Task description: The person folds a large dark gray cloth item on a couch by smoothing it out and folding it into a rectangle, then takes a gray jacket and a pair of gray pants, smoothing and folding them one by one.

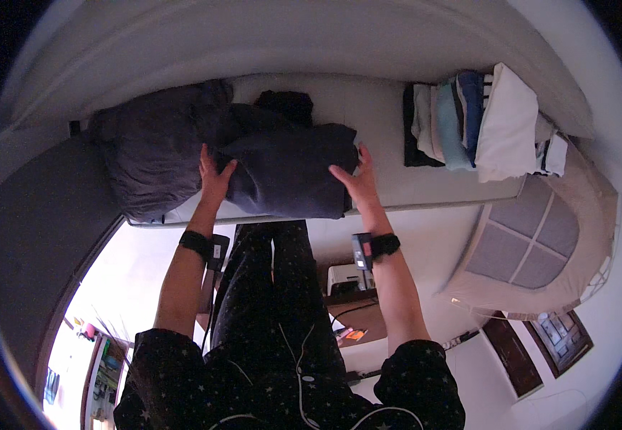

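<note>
A dark grey folded cloth lies on a pale bed-like surface before me. At its left side is my left hand, thumb and fingers spread, close to a crease in the fabric. My right hand is at the cloth's right edge, its thumb over the near corner and its fingers apart. Neither hand is visibly closed on the fabric; whether they press on it I cannot tell. Left of the cloth rests a large rumpled dark grey bundle. A smaller black cloth lies behind.
Folded clothes stand in a row at the right, with a white folded cloth in front. Beyond them is a beige fabric structure with a mesh window. Below the surface's edge, a white device sits by a brown table.
</note>
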The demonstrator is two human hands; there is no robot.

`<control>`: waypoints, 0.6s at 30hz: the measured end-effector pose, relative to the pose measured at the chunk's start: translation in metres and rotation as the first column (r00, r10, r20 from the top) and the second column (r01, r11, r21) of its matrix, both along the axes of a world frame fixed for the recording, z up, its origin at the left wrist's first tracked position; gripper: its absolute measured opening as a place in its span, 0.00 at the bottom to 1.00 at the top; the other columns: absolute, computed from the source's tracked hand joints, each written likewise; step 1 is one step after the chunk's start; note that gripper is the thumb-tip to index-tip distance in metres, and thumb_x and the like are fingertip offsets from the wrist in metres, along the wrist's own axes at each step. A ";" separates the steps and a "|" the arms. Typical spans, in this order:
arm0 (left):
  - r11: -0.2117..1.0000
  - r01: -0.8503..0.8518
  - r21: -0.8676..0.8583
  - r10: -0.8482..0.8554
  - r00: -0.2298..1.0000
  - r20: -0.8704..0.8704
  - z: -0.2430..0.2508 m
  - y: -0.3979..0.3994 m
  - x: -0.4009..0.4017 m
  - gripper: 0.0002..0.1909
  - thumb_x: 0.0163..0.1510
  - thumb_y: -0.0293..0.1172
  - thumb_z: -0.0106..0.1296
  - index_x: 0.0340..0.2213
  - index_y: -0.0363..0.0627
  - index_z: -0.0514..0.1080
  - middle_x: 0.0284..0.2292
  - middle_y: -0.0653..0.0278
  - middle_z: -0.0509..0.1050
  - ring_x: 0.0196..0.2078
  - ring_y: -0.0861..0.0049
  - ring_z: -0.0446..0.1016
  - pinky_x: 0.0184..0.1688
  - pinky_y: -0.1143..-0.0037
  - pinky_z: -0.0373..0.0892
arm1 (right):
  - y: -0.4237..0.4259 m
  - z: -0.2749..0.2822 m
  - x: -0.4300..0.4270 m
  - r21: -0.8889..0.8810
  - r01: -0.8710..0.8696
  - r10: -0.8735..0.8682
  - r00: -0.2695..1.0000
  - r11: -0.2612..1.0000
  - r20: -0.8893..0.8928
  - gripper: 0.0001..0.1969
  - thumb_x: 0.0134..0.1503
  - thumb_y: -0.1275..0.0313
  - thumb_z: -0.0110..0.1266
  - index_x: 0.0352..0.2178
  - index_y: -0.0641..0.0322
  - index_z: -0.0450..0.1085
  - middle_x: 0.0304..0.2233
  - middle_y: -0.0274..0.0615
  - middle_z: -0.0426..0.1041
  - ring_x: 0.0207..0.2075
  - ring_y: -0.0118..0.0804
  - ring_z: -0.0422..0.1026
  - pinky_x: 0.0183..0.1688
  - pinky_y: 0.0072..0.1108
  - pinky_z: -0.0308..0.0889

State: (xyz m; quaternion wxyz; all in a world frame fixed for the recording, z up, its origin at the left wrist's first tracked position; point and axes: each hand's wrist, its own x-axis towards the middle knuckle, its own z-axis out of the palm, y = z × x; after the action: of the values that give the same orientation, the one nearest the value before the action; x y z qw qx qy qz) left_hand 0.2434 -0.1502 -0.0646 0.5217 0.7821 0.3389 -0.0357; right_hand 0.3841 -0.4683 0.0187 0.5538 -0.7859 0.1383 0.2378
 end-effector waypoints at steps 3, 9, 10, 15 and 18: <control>0.950 0.086 0.301 -0.030 0.982 -0.185 -0.003 -0.001 -0.004 0.43 0.46 0.46 0.55 0.56 0.43 0.46 0.48 0.46 0.62 0.50 0.59 0.63 0.51 0.67 0.59 | 0.013 0.006 0.005 -0.270 -0.240 0.267 0.961 0.932 0.067 0.43 0.38 0.62 0.65 0.51 0.70 0.49 0.50 0.54 0.60 0.49 0.49 0.62 0.50 0.26 0.60; 0.996 -0.067 -0.058 0.053 0.975 -0.214 0.012 0.006 -0.004 0.33 0.48 0.47 0.53 0.49 0.38 0.59 0.42 0.51 0.69 0.44 0.66 0.67 0.47 0.74 0.61 | -0.004 -0.002 0.005 -0.231 -0.229 0.225 0.973 0.946 -0.042 0.30 0.44 0.60 0.60 0.44 0.70 0.61 0.39 0.55 0.70 0.42 0.52 0.69 0.45 0.32 0.63; 0.982 -0.104 -0.159 0.074 0.980 -0.183 0.022 0.009 -0.005 0.29 0.49 0.47 0.52 0.46 0.36 0.64 0.39 0.53 0.71 0.42 0.70 0.68 0.46 0.75 0.62 | -0.008 -0.004 0.002 -0.196 -0.204 0.207 0.978 0.959 -0.001 0.28 0.47 0.59 0.58 0.43 0.69 0.62 0.38 0.55 0.70 0.41 0.53 0.69 0.44 0.32 0.63; 0.996 -0.094 0.000 0.087 0.927 -0.366 0.037 0.006 -0.023 0.22 0.53 0.45 0.48 0.36 0.33 0.70 0.36 0.50 0.72 0.41 0.74 0.68 0.45 0.73 0.62 | -0.041 -0.032 0.003 -0.319 -0.008 0.061 0.986 0.948 0.156 0.24 0.53 0.58 0.51 0.42 0.71 0.63 0.35 0.54 0.72 0.38 0.50 0.71 0.42 0.29 0.64; 0.991 -0.063 0.118 0.095 0.952 -0.292 0.007 0.002 -0.042 0.22 0.53 0.45 0.46 0.35 0.33 0.69 0.36 0.46 0.71 0.42 0.67 0.69 0.46 0.71 0.62 | -0.029 -0.043 0.013 -0.469 0.003 0.063 0.990 0.883 0.125 0.26 0.55 0.57 0.47 0.46 0.71 0.59 0.38 0.57 0.69 0.40 0.52 0.69 0.43 0.30 0.63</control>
State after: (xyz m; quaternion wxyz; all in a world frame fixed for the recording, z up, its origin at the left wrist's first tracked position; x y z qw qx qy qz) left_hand 0.2017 -0.1481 -0.0581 0.4232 0.7804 0.4460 -0.1136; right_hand 0.3974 -0.4970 -0.0242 0.3525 -0.9126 0.1411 0.1518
